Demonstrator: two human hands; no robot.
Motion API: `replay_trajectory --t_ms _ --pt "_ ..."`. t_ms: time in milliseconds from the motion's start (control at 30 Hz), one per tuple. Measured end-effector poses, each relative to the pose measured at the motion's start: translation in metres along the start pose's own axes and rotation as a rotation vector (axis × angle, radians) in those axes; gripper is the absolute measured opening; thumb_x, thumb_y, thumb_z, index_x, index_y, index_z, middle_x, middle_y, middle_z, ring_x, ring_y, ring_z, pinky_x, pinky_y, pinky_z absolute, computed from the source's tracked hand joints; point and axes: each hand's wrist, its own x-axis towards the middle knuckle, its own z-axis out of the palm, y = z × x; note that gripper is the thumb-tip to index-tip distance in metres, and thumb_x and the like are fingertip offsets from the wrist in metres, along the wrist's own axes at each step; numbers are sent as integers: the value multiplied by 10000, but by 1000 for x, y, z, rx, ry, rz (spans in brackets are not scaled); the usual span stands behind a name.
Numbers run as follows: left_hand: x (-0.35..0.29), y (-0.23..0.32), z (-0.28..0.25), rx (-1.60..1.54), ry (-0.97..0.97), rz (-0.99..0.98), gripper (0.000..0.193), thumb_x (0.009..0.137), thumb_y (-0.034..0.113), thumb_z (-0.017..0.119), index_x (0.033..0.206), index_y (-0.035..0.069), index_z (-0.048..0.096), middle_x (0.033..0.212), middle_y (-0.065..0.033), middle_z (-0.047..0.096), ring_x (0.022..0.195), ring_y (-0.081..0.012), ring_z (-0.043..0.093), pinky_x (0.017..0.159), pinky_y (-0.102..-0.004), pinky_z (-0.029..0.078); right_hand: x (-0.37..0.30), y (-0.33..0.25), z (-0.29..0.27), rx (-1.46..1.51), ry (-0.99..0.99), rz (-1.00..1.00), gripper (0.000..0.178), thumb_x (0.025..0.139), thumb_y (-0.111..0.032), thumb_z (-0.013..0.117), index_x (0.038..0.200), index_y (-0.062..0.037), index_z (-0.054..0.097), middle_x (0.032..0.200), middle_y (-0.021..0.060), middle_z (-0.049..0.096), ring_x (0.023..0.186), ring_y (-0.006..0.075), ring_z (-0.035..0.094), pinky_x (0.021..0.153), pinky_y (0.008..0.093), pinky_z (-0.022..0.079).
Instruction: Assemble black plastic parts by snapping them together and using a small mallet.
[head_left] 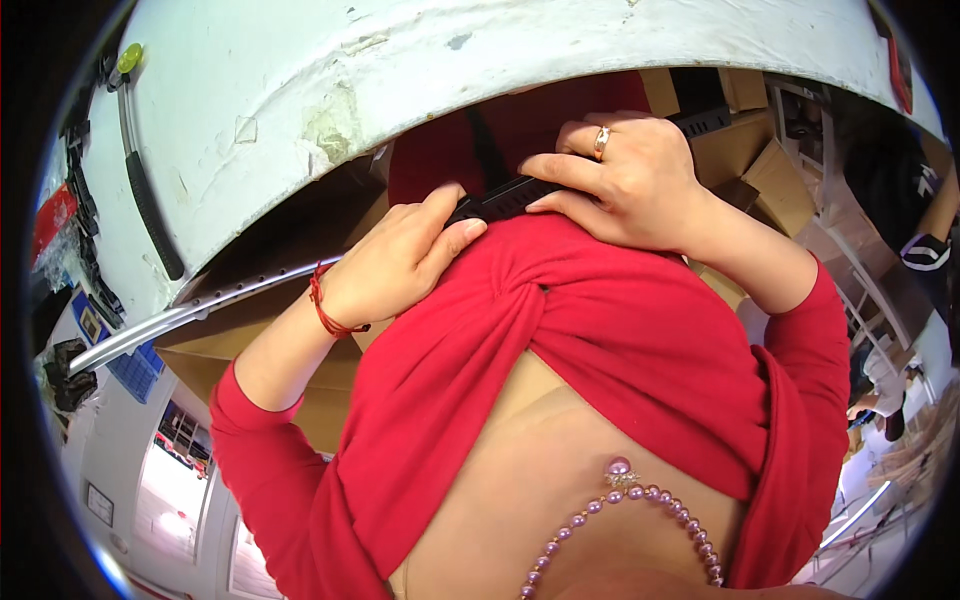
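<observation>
Strip (503, 201), black, just off the desk (270, 100)'s near edge: left hand (395, 250) clamped on one end, right hand (635, 180) pinching the other! Looks light, stiff, perhaps slick; both ends suit the grip.

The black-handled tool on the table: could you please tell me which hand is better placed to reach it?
Probably the left hand: the tool lies on that side, farther from the right hand. Both hold the black strip, so either must let go first.
</observation>
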Motion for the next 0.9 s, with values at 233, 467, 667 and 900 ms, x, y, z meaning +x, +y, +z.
replay_trajectory --t_ms 233,467,667,900 --pt "9 1 -6 130 -189 -76 347 1042 302 476 956 -34 450 785 -276 589 797 -461 575 693 -515 434 -12 0 15 -55 97 -54 266 745 -363 772 931 -180 725 732 -11 589 607 172 599 522 309 473" --pt "19 -6 -11 181 -259 -84 378 1042 337 465 980 -36 469 805 -286 594 825 -461 579 742 -517 453 -21 -2 29 19 114 93 281 724 -363 779 937 -187 727 767 -22 590 604 170 591 528 310 467" --pt "22 -4 -12 129 -259 -34 336 1039 307 487 979 -24 484 777 -274 563 761 -460 555 668 -483 439 -18 4 27 -38 172 -12 288 705 -319 790 963 -198 753 743 -25 586 613 173 577 527 307 452" --pt "27 20 -18 196 -281 -63 321 1027 295 503 981 -22 480 755 -276 584 773 -468 582 652 -504 451 -16 3 14 20 121 75 284 754 -357 765 984 -195 723 798 1 605 642 187 605 558 328 479"
